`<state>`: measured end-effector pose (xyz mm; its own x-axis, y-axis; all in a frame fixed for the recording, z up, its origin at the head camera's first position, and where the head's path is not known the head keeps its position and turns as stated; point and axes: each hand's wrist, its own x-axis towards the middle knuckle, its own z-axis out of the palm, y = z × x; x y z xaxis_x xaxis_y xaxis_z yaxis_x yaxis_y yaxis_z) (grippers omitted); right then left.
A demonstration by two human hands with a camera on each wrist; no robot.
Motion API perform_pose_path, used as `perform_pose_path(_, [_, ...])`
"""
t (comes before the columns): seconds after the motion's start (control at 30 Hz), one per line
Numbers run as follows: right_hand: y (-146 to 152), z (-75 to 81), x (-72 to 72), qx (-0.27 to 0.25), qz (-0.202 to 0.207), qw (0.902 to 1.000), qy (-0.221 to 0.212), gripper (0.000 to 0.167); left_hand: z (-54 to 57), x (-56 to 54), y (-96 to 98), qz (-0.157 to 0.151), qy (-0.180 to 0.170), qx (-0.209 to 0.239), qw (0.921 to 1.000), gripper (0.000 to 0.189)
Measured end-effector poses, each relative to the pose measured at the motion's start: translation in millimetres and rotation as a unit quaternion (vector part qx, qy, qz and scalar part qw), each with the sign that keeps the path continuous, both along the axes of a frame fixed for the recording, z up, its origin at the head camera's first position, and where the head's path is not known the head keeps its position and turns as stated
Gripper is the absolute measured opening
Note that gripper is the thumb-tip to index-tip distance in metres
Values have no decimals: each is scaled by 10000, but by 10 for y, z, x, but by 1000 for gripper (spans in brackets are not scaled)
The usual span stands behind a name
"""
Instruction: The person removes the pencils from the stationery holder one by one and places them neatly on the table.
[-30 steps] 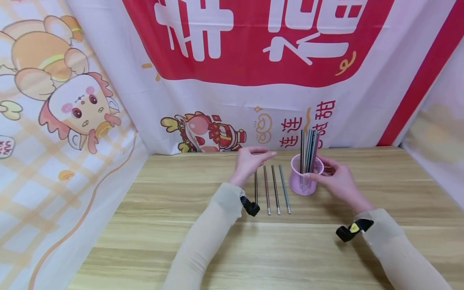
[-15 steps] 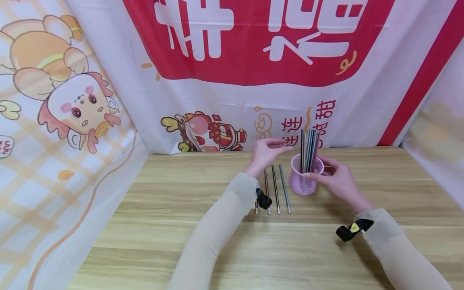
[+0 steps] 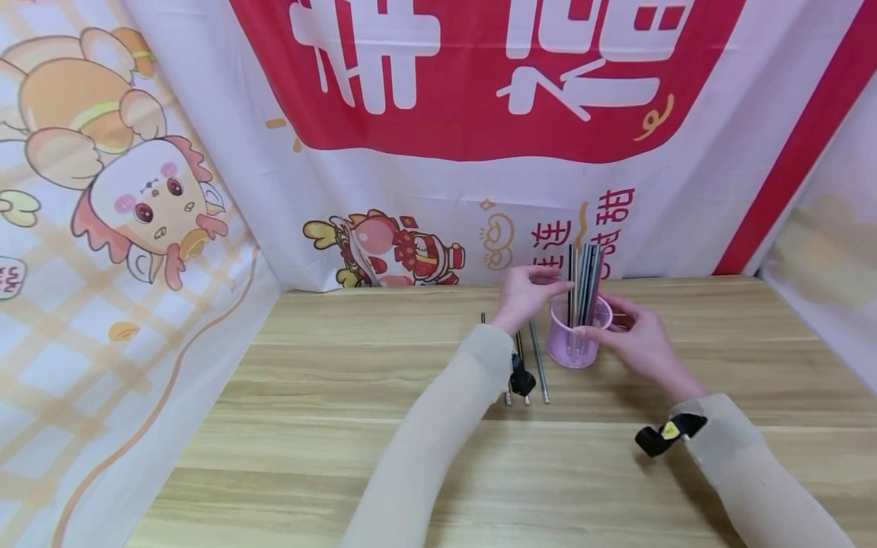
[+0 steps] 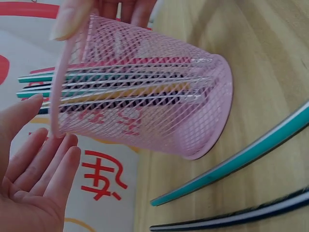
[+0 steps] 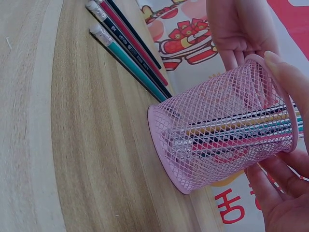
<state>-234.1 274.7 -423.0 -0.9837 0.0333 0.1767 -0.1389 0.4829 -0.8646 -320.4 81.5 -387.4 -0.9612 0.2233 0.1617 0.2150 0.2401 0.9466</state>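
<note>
A pink mesh pencil cup (image 3: pixel 560 346) stands at the back of the table with several pencils (image 3: pixel 586 278) upright in it. My right hand (image 3: pixel 637 339) grips the cup's side, thumb at the rim and fingers behind. From the left, my left hand (image 3: pixel 526 295) reaches to the cup's top; in the left wrist view its thumb (image 4: pixel 24 112) overlaps the pencil tips and its loosely extended fingers lie by the rim. Several pencils lie side by side on the table left of the cup, including a teal pencil (image 5: pixel 130 63) and a red pencil (image 5: pixel 133 38), partly hidden by my left arm in the head view.
The wooden table (image 3: pixel 308 426) ends at the back against a white and red printed cloth (image 3: pixel 425 190). Another printed cloth (image 3: pixel 123 251) hangs along the left side. Each wrist wears a black strap with a small camera.
My left hand has moved right, from above the lying pencils to the tops of the pencils in the cup. The right hand and the cup stay in place.
</note>
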Motion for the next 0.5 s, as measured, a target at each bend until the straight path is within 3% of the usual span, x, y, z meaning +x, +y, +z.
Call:
perform_pose_path(0.27, [5,-13,-8,25,-16,10000,-10,87,-109,12,59,152,5,-292,9995,30])
perform_pose_path(0.5, [0,-14,-20,64,-67,9999,-80,89,-144,16,66,119,-27,-294,9995,29])
